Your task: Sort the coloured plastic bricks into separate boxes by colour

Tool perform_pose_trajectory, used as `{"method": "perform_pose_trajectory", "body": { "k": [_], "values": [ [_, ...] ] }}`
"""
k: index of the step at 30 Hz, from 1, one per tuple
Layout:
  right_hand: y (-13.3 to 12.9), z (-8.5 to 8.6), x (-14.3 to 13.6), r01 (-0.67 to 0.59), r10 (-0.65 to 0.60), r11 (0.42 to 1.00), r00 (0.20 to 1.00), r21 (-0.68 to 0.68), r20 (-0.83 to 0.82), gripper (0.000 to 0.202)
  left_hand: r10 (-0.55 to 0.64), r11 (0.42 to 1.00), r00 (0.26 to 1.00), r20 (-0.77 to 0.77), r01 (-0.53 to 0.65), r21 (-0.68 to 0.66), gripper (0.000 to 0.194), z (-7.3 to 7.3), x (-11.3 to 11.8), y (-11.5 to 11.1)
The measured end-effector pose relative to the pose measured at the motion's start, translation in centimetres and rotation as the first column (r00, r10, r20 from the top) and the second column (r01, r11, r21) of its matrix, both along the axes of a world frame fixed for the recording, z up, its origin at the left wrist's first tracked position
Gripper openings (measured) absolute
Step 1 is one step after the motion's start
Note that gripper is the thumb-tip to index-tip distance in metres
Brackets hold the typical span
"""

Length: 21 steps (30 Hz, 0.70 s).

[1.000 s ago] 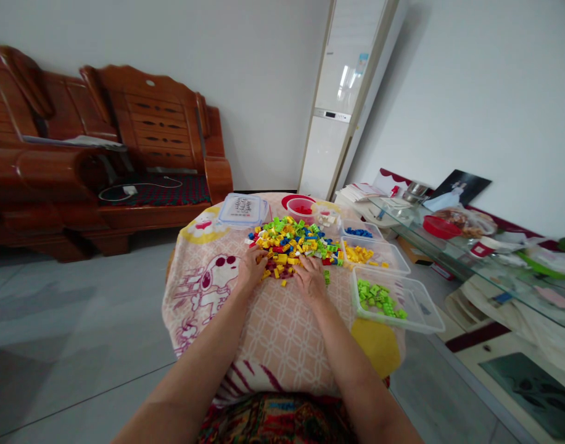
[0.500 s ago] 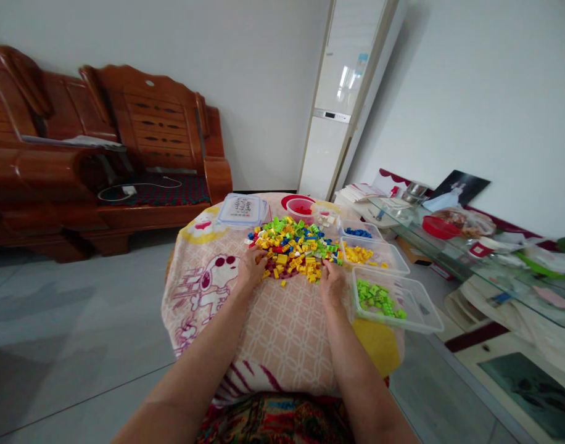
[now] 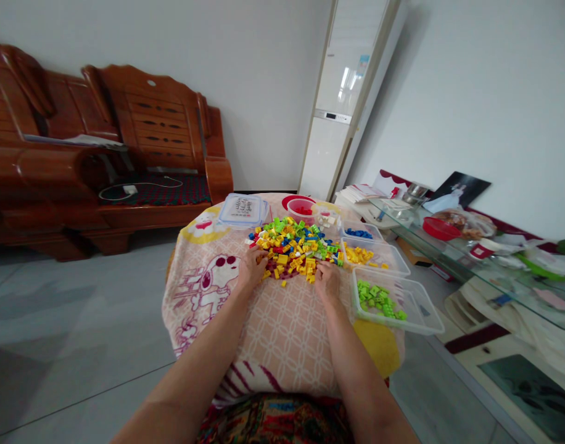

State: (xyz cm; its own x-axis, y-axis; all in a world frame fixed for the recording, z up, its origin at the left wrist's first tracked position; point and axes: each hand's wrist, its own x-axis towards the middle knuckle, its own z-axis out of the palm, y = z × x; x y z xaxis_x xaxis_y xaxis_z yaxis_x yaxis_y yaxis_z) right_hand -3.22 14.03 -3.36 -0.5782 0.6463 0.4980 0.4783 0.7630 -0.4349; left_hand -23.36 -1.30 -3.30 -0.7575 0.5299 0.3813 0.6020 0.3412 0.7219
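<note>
A loose heap of small plastic building bricks (image 3: 294,243) in yellow, green, blue, red and white lies on the cloth-covered table. My left hand (image 3: 252,266) rests at the heap's left edge, its fingers curled in beside yellow and red bricks. At the near right edge is my right hand (image 3: 327,282), thumb and fingertips drawn together against yellow bricks (image 3: 309,266). Whatever either hand pinches is too small to make out. To the right stand clear plastic boxes: one with green bricks (image 3: 377,299), one with yellow bricks (image 3: 358,254), one with blue bricks (image 3: 358,234).
Behind the heap sits a round tub (image 3: 301,208) of red bricks, with white bricks (image 3: 327,220) beside it. Clear lids (image 3: 242,209) lie at the back left. A cluttered glass-topped stand (image 3: 477,265) is on the right, a wooden bench (image 3: 157,129) on the left.
My right hand has shifted slightly left along the heap's near edge, onto the yellow bricks there. My left hand has hardly moved.
</note>
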Motion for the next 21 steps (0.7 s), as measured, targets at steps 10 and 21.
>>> {"method": "perform_pose_trajectory", "body": {
  "k": [10, 21],
  "values": [
    [0.09, -0.36, -0.10, 0.008, -0.008, 0.998, 1.000, 0.060, 0.003, 0.026, -0.004, 1.000, 1.000, -0.001, 0.004, 0.004, 0.027, -0.08, -0.12, 0.11],
    [0.33, -0.87, 0.00, 0.022, -0.014, 0.998, 0.992, 0.061, -0.126, 0.029, -0.004, 1.000, 1.000, -0.008, 0.004, -0.002, 0.027, -0.01, -0.22, -0.04]
  ]
}}
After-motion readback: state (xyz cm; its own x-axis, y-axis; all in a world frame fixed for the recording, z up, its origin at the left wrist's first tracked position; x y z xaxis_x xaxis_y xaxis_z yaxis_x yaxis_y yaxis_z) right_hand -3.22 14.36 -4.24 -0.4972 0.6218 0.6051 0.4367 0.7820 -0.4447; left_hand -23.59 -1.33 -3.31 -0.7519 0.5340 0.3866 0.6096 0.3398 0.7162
